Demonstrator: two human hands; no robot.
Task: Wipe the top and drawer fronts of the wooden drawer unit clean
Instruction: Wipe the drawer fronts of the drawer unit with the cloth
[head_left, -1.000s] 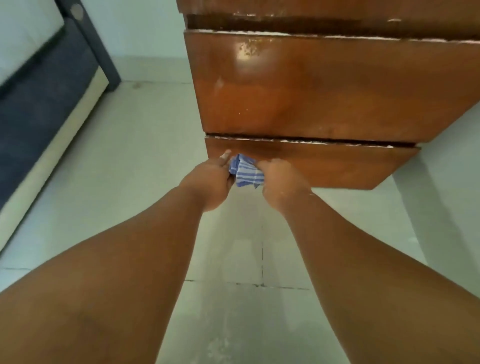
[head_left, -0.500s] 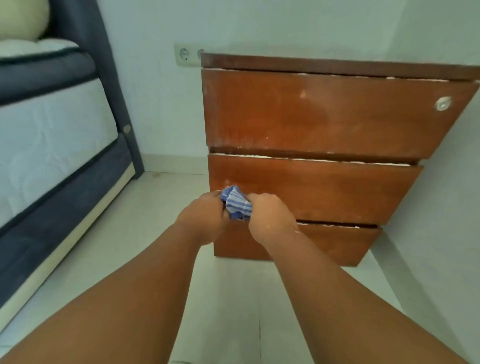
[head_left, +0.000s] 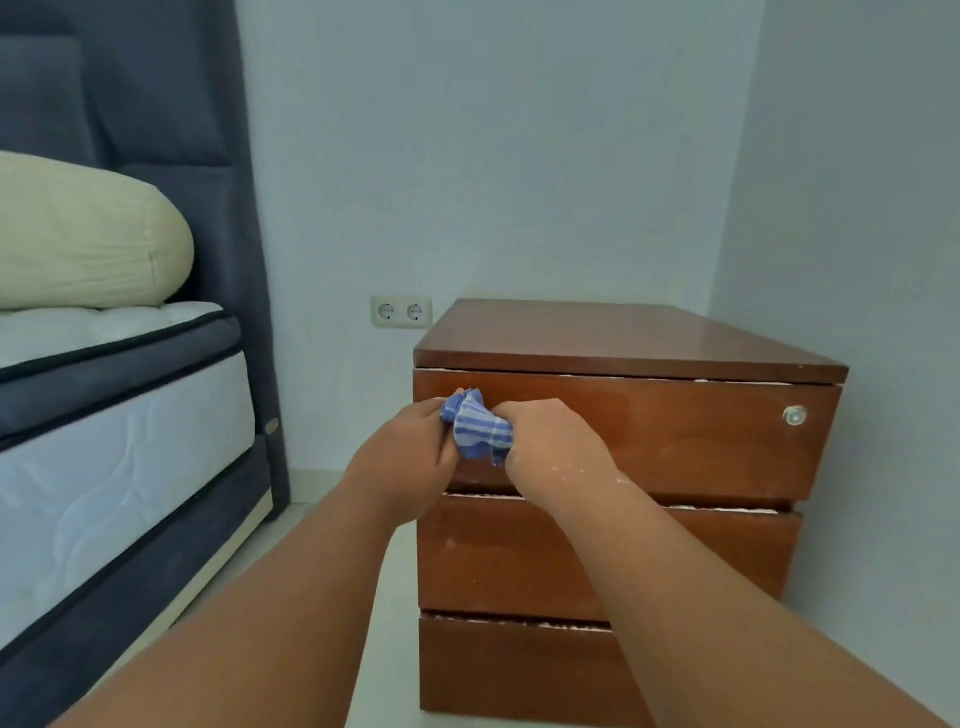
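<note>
A small blue-and-white striped cloth (head_left: 475, 427) is bunched between the left hand (head_left: 410, 457) and the right hand (head_left: 545, 441), each grip clamped on one end, just before the top drawer front (head_left: 675, 436); contact cannot be told. The cloth is judged light, soft and limp, best held as a wad in one palm. Its long axis runs roughly left to right. The brown wooden drawer unit (head_left: 623, 519) stands beyond on the floor, its drawer fronts facing the person, its glossy top (head_left: 634, 335) lying widthwise.
</note>
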